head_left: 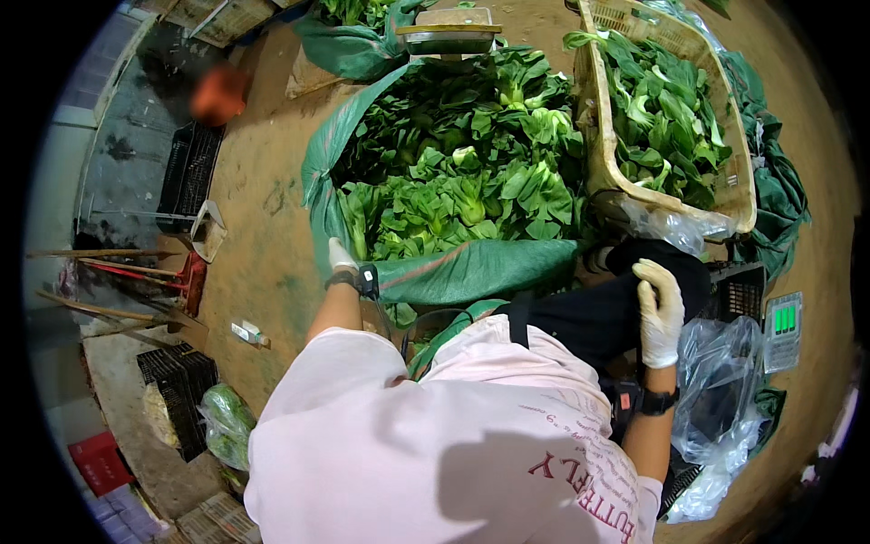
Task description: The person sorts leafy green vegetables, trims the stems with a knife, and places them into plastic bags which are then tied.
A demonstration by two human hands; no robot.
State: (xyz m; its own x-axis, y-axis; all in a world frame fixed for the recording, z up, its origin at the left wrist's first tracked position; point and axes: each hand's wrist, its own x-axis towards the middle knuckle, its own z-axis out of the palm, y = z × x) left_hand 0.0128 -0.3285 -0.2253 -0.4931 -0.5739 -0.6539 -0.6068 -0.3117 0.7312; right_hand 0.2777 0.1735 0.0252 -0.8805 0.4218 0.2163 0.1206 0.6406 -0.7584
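Note:
A large green woven sack [471,272] stands in front of me, its mouth folded wide around many leafy bok choy heads [471,195]. My left hand [341,255], in a white glove, is at the sack's near left rim and appears closed on the fabric; some of its fingers are hidden. My right hand [662,313], also gloved, lies on my black-trousered right leg with its fingers stretched out and nothing in it. Beyond that leg, a cream plastic crate [745,186] holds more bok choy [666,113].
A scale display [784,331] with green digits and clear plastic bags [720,381] are at my right. Another green sack [349,50] stands at the far side. To the left are a bottle [249,334], brooms [127,267], black crates [177,390] and bagged greens [227,422].

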